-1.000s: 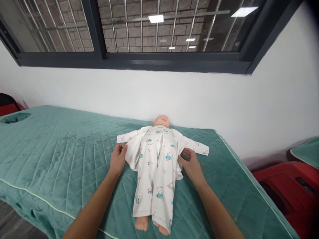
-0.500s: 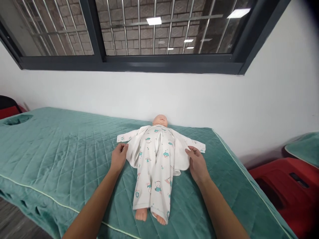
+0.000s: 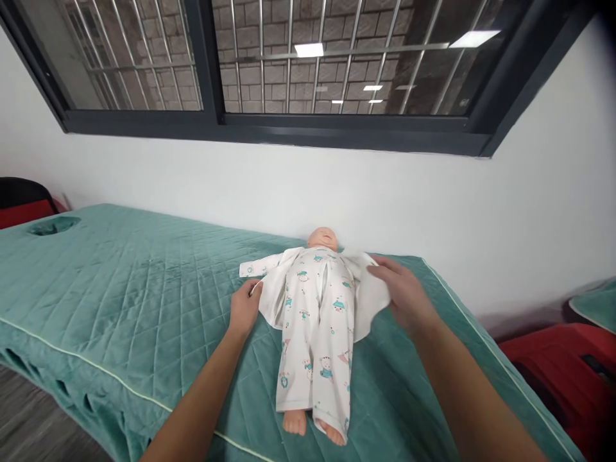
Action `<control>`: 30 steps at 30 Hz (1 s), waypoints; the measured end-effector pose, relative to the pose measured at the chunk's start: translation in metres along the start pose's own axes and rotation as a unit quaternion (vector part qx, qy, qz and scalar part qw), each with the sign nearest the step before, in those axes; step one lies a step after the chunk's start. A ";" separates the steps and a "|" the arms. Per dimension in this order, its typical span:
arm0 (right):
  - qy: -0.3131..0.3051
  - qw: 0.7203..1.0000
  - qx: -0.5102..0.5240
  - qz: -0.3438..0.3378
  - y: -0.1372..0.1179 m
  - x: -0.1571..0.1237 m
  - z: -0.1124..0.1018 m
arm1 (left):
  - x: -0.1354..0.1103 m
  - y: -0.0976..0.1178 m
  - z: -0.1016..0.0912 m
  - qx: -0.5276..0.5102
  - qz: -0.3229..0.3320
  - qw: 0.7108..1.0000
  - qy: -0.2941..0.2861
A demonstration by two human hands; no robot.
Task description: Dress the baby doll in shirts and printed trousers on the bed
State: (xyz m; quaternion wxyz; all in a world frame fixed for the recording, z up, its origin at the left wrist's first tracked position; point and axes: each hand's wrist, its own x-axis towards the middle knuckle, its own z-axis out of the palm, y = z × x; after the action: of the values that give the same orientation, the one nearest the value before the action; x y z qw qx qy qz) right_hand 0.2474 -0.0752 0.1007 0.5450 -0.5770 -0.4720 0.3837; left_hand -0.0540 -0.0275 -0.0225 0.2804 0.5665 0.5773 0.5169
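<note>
A baby doll (image 3: 323, 239) lies on its back on a green quilted bed (image 3: 120, 308), head toward the wall, bare feet toward me. It wears white printed trousers (image 3: 315, 346) and an open white jacket (image 3: 276, 295). My left hand (image 3: 244, 309) pinches the jacket's left flap beside the doll's waist. My right hand (image 3: 403, 292) is closed on the jacket's right flap (image 3: 370, 301) and holds it lifted above the doll's right side, hiding the sleeve there.
The white wall runs right behind the doll's head, with a barred window above. A face hole (image 3: 54, 224) opens in the bed's far left end. A red bed frame (image 3: 563, 372) stands to the right, across a narrow gap.
My right hand has risen and moved toward the wall, lifting the jacket's right flap off the bed. My left hand keeps its pinch on the other flap. The view shifted slightly.
</note>
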 end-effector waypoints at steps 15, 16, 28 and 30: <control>-0.099 0.965 -0.228 -0.085 0.001 -0.024 0.044 | 0.004 0.003 -0.001 -0.032 -0.031 0.999 -0.018; -0.064 0.973 -0.204 -0.084 0.002 -0.013 0.043 | 0.005 0.007 0.000 -0.056 -0.039 0.998 -0.014; 0.081 0.932 -0.348 -0.065 0.033 0.085 0.066 | -0.008 0.119 0.037 0.057 0.265 0.900 -0.341; 0.072 0.937 -0.337 -0.051 0.034 0.082 0.066 | 0.005 0.111 0.041 0.055 0.236 0.915 -0.324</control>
State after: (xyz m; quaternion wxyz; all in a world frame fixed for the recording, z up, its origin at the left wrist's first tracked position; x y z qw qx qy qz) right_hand 0.2097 0.0231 0.0655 0.3701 -0.7279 -0.5622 0.1310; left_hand 0.0222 -0.0309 0.0674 0.2905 0.8371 0.3319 0.3236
